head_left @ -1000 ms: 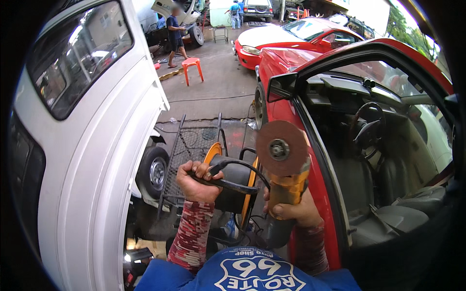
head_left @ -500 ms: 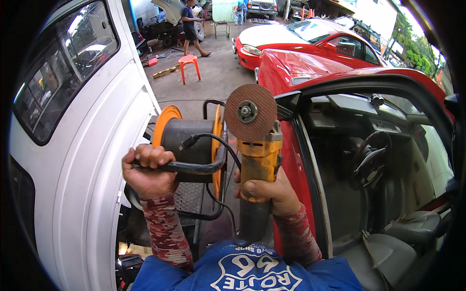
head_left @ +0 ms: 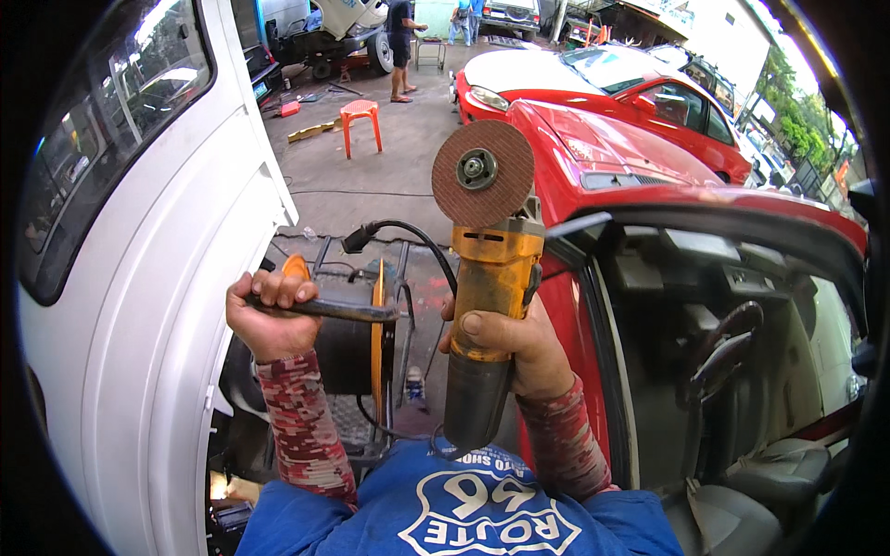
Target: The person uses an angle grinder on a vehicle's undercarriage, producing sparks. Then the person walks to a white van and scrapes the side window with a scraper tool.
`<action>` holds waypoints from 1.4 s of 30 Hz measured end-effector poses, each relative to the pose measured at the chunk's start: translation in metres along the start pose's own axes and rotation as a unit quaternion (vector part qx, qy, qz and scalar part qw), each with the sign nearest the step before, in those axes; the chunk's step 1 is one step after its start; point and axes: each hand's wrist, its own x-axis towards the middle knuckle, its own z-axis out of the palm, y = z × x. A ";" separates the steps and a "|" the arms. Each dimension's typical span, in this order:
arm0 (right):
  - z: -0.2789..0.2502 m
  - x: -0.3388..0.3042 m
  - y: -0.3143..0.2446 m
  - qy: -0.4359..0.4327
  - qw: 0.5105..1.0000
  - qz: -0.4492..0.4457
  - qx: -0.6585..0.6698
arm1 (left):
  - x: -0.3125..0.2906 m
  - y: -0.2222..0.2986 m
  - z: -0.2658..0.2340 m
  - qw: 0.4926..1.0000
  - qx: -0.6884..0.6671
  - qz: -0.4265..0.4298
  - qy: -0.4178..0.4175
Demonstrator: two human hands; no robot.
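Observation:
My left hand [head_left: 271,315] is closed around the black bar handle [head_left: 357,311] of a cable reel. The reel's dark drum [head_left: 343,357] hangs under the handle, with an orange flange [head_left: 378,343] at its side. Wrapped in my right hand [head_left: 519,343] is a worn yellow and black angle grinder [head_left: 496,278], held upright. Its reddish-brown disc [head_left: 508,171] is at the top and faces me. A black cord [head_left: 422,239] with a plug [head_left: 360,239] loops between the two tools; its other end passes out of sight behind the grinder.
On my left stands a white vehicle panel [head_left: 139,371] with windows. To my right, a red car [head_left: 575,352] shows its seats and steering wheel. Ahead are a red stool [head_left: 360,120], a red and white car [head_left: 528,79] and a person [head_left: 400,46] standing near a raised vehicle.
The reel has swung lower beneath its handle, while the grinder sits slightly higher in view. Closer now are the stool and cars. The distant person has moved right and stands upright.

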 end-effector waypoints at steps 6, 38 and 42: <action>-0.009 0.117 0.009 0.015 0.999 0.025 0.014 | 0.105 -0.009 -0.030 0.992 -0.019 -0.009 0.121; -0.148 0.265 -0.077 0.401 0.906 -0.134 -0.035 | 0.481 -0.264 0.004 0.951 0.082 -0.237 0.183; -0.168 0.269 -0.088 0.399 0.913 -0.082 0.014 | 0.515 -0.303 0.012 0.955 0.071 -0.236 0.167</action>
